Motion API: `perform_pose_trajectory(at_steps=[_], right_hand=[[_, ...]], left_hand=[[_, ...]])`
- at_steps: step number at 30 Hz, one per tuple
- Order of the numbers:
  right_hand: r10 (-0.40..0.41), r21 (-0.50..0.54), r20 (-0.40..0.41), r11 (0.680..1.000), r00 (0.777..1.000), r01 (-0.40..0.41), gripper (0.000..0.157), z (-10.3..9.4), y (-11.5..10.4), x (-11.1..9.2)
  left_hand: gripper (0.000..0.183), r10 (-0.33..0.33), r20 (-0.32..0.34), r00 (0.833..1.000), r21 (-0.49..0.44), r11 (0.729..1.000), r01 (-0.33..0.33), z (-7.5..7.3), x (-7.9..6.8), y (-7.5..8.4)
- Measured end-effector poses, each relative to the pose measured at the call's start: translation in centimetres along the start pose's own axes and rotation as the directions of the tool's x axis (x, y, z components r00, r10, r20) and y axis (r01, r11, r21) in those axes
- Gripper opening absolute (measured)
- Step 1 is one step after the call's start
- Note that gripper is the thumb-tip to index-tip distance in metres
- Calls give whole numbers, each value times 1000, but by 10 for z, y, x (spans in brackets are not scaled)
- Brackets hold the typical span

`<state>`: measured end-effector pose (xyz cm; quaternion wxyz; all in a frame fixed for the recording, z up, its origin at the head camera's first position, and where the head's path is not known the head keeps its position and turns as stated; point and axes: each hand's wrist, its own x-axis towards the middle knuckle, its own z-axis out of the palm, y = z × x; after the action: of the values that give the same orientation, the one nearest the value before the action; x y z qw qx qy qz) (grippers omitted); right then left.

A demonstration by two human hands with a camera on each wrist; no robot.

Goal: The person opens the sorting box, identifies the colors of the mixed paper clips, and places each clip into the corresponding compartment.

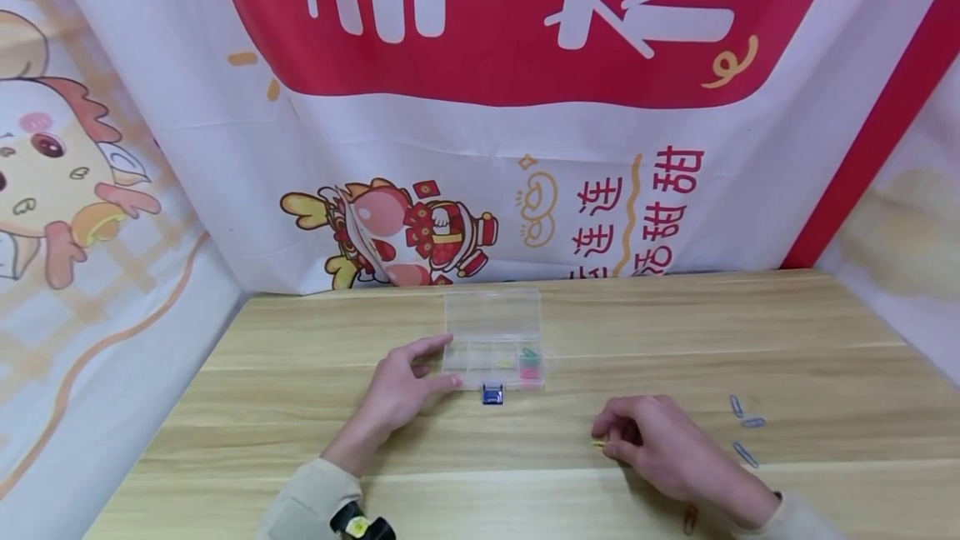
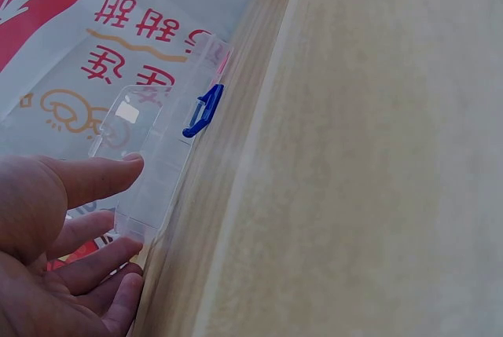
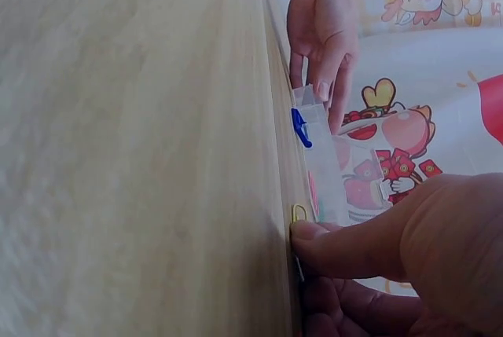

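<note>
A clear plastic compartment box [image 1: 480, 359] stands on the table with its lid [image 1: 492, 313] raised at the back and a blue latch [image 1: 492, 394] at the front. Green paper clips [image 1: 529, 354], pink ones [image 1: 530, 373] and yellow ones [image 1: 505, 362] lie in its right-hand compartments. My left hand [image 1: 401, 386] rests at the box's left end, thumb by the front corner and forefinger by the back one, fingers fairly straight. To the right of the box, my right hand [image 1: 667, 448] pinches a yellow paper clip [image 3: 299, 213] between thumb and fingers, low over the table.
Several blue paper clips [image 1: 745, 454] are scattered on the wooden table [image 1: 360, 498] to the right of my right hand. A red-brown paper clip [image 1: 690, 518] lies near my right wrist. Printed cloth [image 1: 495, 132] hangs along the table's back and sides.
</note>
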<state>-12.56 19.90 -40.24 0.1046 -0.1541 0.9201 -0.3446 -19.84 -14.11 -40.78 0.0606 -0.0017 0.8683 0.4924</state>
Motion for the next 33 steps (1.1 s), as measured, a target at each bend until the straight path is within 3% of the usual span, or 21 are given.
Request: perform_pose_trajectory(at_steps=[7, 17, 23, 33], right_hand=[[4, 64, -17, 998, 1000, -2, 13, -1, 4, 2], [76, 177, -131, 983, 989, -52, 4, -6, 0, 14], [13, 185, -248, 982, 969, 34, 5, -17, -13, 31], [8, 172, -288, 984, 958, 44, 11, -21, -47, 67]], left_hand=[[62, -6, 6, 1000, 8, 1000, 6, -2, 0, -1], [62, -14, 10, 1000, 7, 1000, 14, -1, -1, -3], [62, -8, 6, 1000, 8, 1000, 8, -2, -1, -2], [62, -9, 9, 1000, -2, 1000, 9, 0, 3, -2]])
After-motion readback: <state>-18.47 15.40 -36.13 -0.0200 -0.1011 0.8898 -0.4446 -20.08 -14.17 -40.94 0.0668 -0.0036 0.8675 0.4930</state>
